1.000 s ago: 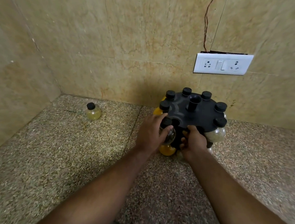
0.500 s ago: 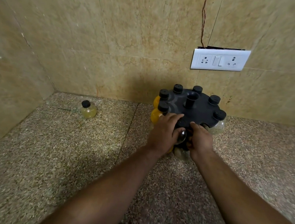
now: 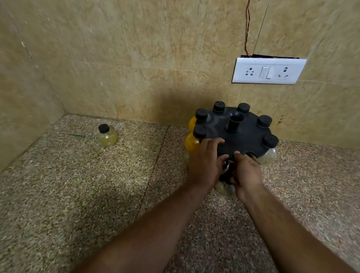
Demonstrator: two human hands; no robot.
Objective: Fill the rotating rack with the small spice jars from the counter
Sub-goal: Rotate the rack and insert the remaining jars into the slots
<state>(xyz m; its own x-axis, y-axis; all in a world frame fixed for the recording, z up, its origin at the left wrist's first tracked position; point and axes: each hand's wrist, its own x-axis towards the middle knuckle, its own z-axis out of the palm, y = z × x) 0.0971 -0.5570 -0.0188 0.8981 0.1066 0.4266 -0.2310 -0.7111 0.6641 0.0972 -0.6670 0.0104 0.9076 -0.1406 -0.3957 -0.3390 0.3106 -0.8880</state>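
The black round rotating rack (image 3: 247, 133) stands against the back wall, with several black-capped spice jars hanging round its rim. My left hand (image 3: 205, 163) is curled round a clear spice jar (image 3: 226, 167) at the rack's front edge, and its cap is hidden under my fingers. My right hand (image 3: 247, 175) grips the front rim of the rack just right of that jar, thumb on the top plate. One loose jar with pale yellow contents (image 3: 107, 136) stands on the counter at the far left, near the corner.
Speckled granite counter (image 3: 84, 193) runs from the left wall to the right. A white socket plate (image 3: 268, 70) sits on the tiled wall above the rack, with a thin wire running up from it. A lower-tier jar (image 3: 224, 190) shows beneath my hands.
My left hand has brought the clear jar up and in against the rack's front rim. My right hand has stayed on the rack's front edge, and the two hands are now closer together.
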